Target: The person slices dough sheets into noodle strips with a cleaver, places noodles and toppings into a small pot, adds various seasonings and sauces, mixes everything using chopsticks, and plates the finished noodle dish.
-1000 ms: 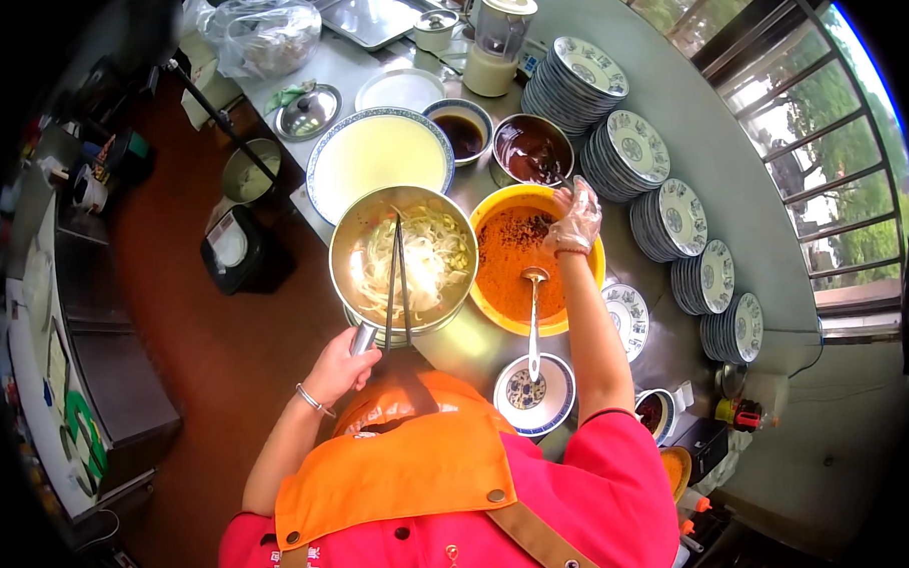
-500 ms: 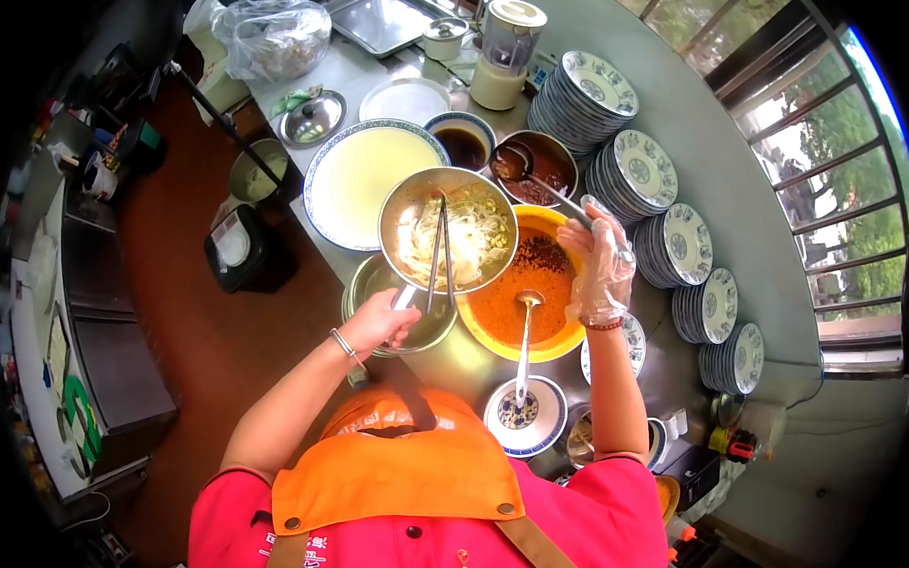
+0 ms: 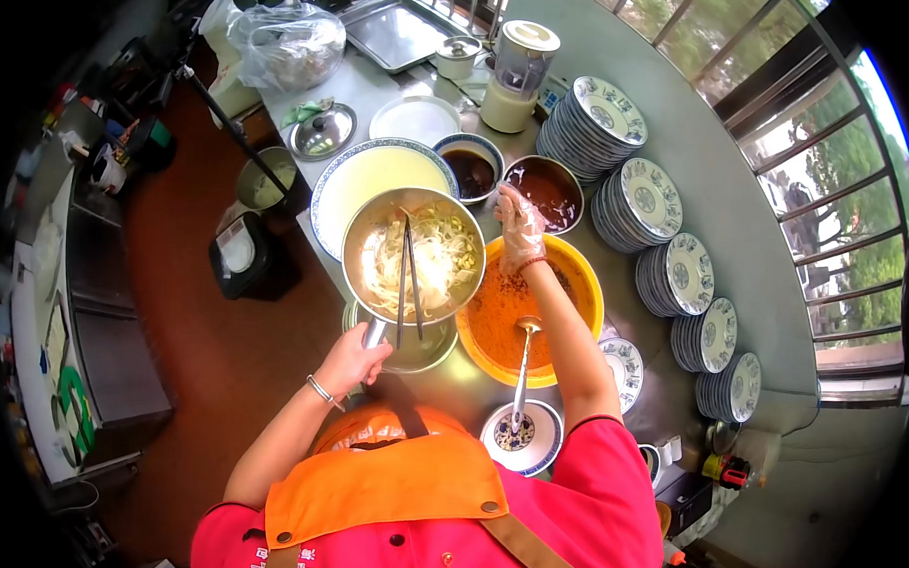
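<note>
My left hand (image 3: 354,359) is closed round the handle of a metal saucepan (image 3: 356,231). Pale noodles (image 3: 415,258) with yellowish-green bits fill it, and dark chopsticks (image 3: 408,282) lean across them. In a clear plastic glove, my right hand (image 3: 521,229) is closed at the rim of the bowl of dark sauce (image 3: 466,166). It appears to grip a ladle, mostly hidden by the fingers and bowl edge. Beside it stands a bowl of red-brown sauce (image 3: 548,190). Below the wrist is a yellow basin (image 3: 596,289) of orange sauce, with a metal spoon (image 3: 528,332) across its near rim.
Several stacks of patterned plates (image 3: 650,196) line the right side. A wide bowl of pale liquid (image 3: 379,166) stands behind the saucepan. A blender (image 3: 522,71), a lidded pot (image 3: 458,54) and a metal tray (image 3: 398,30) are at the back. A small bowl (image 3: 539,452) is near my body.
My right hand has moved left from beside the yellow basin to the dark sauce bowl. The ladle has left the red-brown sauce. The saucepan has shifted slightly left and down in view.
</note>
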Tool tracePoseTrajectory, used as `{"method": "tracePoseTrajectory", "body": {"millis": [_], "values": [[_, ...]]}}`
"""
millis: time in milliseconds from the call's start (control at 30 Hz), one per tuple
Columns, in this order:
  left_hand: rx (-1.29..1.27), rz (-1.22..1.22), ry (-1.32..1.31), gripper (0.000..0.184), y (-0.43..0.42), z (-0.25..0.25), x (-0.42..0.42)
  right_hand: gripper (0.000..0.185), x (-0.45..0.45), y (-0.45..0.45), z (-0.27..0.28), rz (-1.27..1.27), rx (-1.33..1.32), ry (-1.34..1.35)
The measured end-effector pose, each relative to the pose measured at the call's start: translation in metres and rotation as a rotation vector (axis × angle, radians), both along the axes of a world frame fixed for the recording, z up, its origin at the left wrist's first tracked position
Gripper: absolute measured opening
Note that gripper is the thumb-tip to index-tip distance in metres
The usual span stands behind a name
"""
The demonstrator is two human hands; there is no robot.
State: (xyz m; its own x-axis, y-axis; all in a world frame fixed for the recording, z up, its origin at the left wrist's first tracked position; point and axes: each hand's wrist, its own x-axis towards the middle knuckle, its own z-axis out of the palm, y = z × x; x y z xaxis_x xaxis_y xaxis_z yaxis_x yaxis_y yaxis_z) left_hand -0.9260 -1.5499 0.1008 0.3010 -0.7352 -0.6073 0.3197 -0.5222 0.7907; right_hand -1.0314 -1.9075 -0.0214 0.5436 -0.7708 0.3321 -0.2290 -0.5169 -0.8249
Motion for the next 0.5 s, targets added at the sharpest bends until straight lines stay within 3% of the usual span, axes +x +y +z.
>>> {"method": "tracePoseTrajectory", "body": {"millis": [100,300,433,500], "values": [[-0.010,0.033,-0.018,0.015,0.008,0.002,0.004,0.029,0.007,-0.003,-0.014,-0.017,0.108,-0.070],[-0.018,0.065,0.011,0.014,0.013,-0.004,0.009,0.030,-0.009,0.006,0.010,-0.114,0.434,-0.254],[-0.037,0.079,0.041,0.013,0.006,-0.009,0.010,0.036,-0.028,0.031,0.067,-0.115,0.752,-0.532],[-0.037,0.061,0.063,0.013,0.000,-0.012,0.012,0.036,-0.041,0.054,0.108,-0.090,0.762,-0.544]]}}
